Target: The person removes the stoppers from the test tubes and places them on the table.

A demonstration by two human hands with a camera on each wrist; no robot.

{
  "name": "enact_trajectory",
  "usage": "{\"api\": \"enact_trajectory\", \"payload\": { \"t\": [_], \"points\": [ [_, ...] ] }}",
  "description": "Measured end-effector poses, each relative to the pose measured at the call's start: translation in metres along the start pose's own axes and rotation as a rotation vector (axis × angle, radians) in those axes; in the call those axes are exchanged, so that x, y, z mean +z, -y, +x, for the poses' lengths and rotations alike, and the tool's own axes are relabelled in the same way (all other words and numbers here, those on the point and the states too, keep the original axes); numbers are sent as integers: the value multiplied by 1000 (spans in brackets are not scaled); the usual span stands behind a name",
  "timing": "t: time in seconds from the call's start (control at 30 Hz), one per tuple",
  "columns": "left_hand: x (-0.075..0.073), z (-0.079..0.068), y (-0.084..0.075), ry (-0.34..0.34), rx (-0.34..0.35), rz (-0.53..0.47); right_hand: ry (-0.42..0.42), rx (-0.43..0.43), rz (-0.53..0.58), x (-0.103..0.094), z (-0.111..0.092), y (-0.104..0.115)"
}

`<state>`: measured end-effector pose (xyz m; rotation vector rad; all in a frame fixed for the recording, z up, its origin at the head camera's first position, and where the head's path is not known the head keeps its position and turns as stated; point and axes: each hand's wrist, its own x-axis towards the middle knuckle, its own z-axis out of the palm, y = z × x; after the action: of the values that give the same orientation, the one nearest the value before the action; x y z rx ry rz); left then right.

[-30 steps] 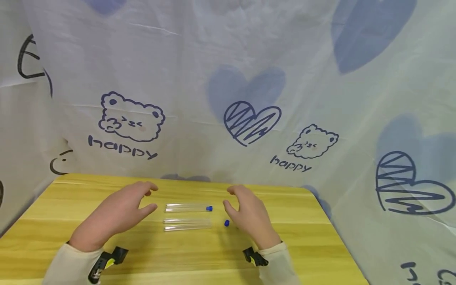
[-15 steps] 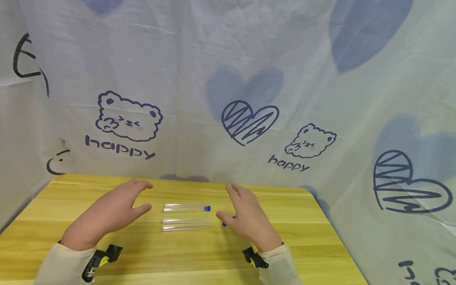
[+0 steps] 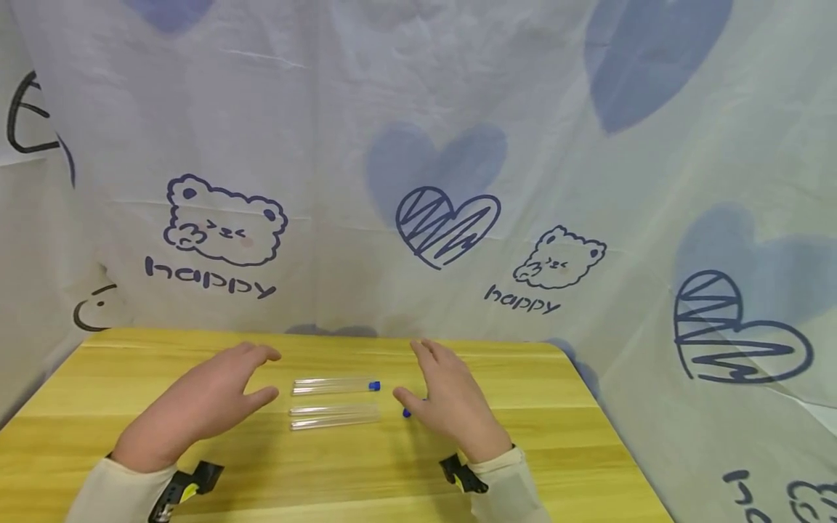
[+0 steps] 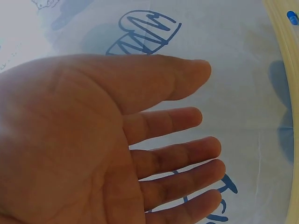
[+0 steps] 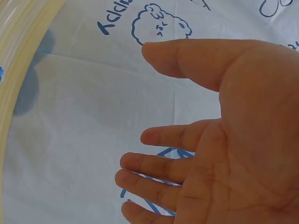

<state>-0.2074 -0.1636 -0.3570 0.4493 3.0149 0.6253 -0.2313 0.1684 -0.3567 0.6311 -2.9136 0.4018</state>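
Observation:
Slim clear test tubes lie crosswise on the table between my hands in the head view. A blue cap sits at the right end of the farther tubes. The nearer tubes show no cap. A second blue cap lies loose to their right, partly hidden behind my right thumb. My left hand hovers left of the tubes, thumb and fingers apart, holding nothing. On the other side, my right hand is also unoccupied, its fingers extended. Both wrist views show bare palms with spread fingers.
The yellow wood-grain table ends at a pale cloth printed with hearts and bears, which hangs behind it and along both sides. Each wrist carries a black strap with a small device, such as the left one.
My right hand has shifted slightly left, its thumb now overlapping the loose cap. The head view has turned a little to the right, so the tubes appear farther left. My left hand stays raised.

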Motion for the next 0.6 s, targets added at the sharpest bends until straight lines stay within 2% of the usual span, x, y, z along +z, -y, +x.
{"api": "enact_trajectory", "payload": {
  "t": [0.37, 0.47, 0.6],
  "points": [
    [5, 6, -6, 12, 37, 30, 11, 39, -12, -1, -3, 0],
    [18, 14, 0, 0, 43, 13, 17, 23, -1, -1, -3, 1],
    [49, 33, 15, -68, 91, 6, 22, 3, 1, -1, -2, 3]
  ]
}}
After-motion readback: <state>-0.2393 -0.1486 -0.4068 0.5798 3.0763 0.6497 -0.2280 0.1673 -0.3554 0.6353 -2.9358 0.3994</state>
